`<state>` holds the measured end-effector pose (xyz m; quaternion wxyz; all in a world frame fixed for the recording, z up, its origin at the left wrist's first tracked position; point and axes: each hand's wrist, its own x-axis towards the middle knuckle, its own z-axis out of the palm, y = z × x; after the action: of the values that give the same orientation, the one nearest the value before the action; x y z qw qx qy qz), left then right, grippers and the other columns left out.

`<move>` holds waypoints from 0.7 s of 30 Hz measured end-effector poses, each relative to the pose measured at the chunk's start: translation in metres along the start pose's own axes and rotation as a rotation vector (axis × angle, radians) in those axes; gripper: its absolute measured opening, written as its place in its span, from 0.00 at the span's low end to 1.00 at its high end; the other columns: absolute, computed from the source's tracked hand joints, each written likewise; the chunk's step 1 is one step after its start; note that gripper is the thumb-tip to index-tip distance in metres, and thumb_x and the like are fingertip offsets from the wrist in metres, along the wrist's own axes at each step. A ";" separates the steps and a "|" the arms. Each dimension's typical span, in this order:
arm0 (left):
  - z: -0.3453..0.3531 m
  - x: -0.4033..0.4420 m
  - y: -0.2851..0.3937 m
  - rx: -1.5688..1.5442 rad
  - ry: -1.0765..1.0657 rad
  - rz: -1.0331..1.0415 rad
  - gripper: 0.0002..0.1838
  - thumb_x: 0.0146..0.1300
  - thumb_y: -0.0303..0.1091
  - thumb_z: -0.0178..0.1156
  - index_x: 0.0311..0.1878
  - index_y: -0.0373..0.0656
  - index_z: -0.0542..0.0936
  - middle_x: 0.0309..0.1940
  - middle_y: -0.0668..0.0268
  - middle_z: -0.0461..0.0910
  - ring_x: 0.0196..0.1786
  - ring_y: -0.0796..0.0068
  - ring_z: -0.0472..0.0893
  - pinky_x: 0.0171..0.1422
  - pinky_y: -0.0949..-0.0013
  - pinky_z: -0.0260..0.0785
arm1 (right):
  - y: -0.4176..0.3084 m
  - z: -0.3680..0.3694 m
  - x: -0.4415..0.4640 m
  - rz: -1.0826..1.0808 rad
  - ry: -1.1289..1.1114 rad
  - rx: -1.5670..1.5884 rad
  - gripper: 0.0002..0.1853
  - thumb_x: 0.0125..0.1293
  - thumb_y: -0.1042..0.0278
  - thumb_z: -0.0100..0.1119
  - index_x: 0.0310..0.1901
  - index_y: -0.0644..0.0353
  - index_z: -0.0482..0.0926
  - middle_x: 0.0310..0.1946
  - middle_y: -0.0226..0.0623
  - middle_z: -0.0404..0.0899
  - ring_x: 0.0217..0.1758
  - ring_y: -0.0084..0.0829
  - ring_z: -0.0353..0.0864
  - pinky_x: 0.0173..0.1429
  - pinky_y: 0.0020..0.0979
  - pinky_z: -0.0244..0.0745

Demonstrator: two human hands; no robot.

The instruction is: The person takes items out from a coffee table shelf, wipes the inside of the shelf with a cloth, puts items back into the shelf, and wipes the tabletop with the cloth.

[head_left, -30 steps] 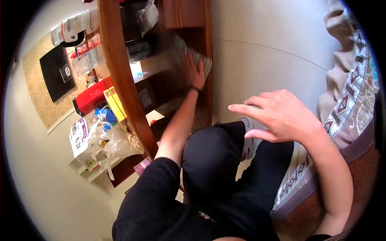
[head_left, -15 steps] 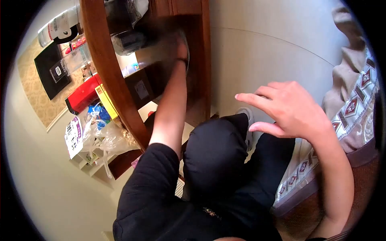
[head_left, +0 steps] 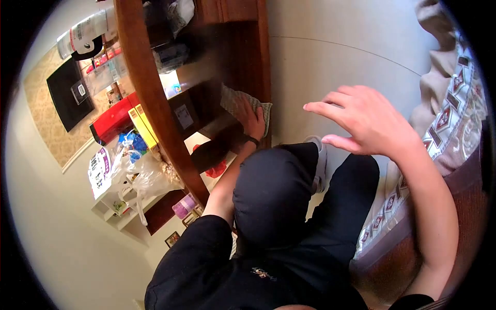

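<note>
My left hand [head_left: 251, 122] lies with spread fingers on a patterned, light greenish cloth [head_left: 243, 103]. The cloth is pressed against the side panel of the dark wooden cabinet [head_left: 240, 57], near its right edge. A dark band circles my left wrist. My right hand [head_left: 361, 121] hangs in the air above the floor, to the right of my knees, with its fingers apart and nothing in it.
Left of my left arm, the cabinet's shelves hold a dark box [head_left: 183, 114] and plastic-wrapped things. Farther left are a red box [head_left: 114, 119], a yellow box [head_left: 143, 125] and plastic bags [head_left: 150, 175]. A bed skirt [head_left: 444, 119] runs along the right side.
My left hand and the cloth have moved down the cabinet panel, toward my knee, and the cloth shows more clearly. My right hand stays raised and spread.
</note>
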<state>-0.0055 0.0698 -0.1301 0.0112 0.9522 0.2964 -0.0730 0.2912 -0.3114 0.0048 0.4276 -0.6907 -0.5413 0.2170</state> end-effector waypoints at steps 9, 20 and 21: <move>-0.073 0.011 0.046 -0.231 -0.026 0.059 0.36 0.77 0.56 0.55 0.80 0.49 0.62 0.81 0.45 0.50 0.82 0.40 0.53 0.81 0.38 0.54 | -0.023 0.005 0.011 -0.063 0.084 -0.199 0.23 0.63 0.54 0.71 0.57 0.52 0.80 0.38 0.36 0.83 0.50 0.40 0.85 0.56 0.43 0.80; -0.062 -0.033 0.011 -0.166 -0.085 0.013 0.31 0.77 0.52 0.55 0.74 0.39 0.69 0.74 0.46 0.67 0.76 0.42 0.65 0.79 0.45 0.58 | -0.063 -0.003 0.053 0.004 0.359 -0.107 0.15 0.68 0.57 0.65 0.52 0.55 0.81 0.41 0.41 0.85 0.49 0.48 0.86 0.53 0.46 0.83; -0.059 -0.028 0.011 -0.158 -0.088 0.012 0.31 0.77 0.52 0.55 0.74 0.39 0.69 0.74 0.46 0.67 0.76 0.42 0.65 0.79 0.45 0.58 | -0.056 0.001 0.047 0.028 0.318 -0.126 0.15 0.68 0.58 0.65 0.52 0.55 0.80 0.41 0.41 0.85 0.48 0.48 0.86 0.53 0.46 0.83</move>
<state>-0.0143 0.0489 -0.0683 0.0998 0.9460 0.2945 -0.0911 0.2741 -0.2649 0.0585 0.4607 -0.7492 -0.4697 0.0765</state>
